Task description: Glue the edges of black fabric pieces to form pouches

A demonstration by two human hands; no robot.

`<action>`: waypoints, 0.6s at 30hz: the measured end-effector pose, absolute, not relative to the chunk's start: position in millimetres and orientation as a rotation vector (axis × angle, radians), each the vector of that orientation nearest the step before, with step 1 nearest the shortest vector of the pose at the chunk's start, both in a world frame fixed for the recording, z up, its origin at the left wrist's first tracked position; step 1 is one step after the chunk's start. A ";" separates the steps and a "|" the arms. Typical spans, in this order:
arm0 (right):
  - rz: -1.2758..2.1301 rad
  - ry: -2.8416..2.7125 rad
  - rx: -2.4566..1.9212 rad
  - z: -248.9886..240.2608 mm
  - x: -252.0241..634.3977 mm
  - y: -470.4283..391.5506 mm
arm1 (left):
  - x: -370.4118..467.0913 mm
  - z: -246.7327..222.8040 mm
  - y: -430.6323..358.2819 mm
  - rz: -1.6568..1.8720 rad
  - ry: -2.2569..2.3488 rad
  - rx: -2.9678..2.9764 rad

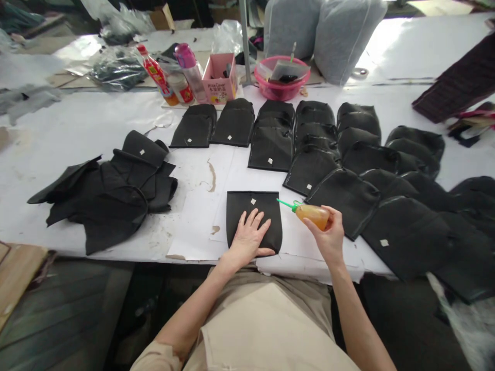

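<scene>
A black leather-like piece (240, 206) with a small white label near its straight far edge lies flat on the white table in front of me. My left hand (250, 234) rests on it, fingers spread and palm down. In my right hand (328, 234) is a squeeze bottle (312, 215) of amber liquid, its green nozzle pointing left. The nozzle tip is at the piece's far right corner; whether it touches, I cannot tell.
Rows of similar black pieces (270, 147) overlap across the back and right. A loose black heap (112, 190) lies left. Behind stand a red-capped bottle (157, 74), a pink box (219, 80) and a pink basin (280, 87). The table's front edge (209, 257) is close to my body.
</scene>
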State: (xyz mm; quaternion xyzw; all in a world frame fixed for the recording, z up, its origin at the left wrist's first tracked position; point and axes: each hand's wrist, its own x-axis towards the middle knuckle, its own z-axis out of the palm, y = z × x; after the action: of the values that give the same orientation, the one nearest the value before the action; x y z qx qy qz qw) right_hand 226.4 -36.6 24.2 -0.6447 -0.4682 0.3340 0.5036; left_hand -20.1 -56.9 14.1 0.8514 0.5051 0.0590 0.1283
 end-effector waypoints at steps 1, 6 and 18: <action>0.763 -1.189 -1.582 24.6 225.6 -33.2 | -20.1 12.6 -57.0 0.172 1.473 2.476; 0.577 -1.396 -1.635 24.7 223.7 -18.2 | -20.8 10.3 -56.6 0.186 1.461 2.472; 0.365 -1.626 -1.627 27.0 219.1 -1.8 | -19.2 16.4 -54.3 0.102 1.437 2.473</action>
State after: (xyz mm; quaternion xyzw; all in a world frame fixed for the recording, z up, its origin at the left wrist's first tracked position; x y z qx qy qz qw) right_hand 219.1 -1.8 27.0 -0.6418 -0.6413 0.1438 0.3952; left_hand -19.2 -54.3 16.4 0.8556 0.4973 0.0352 0.1392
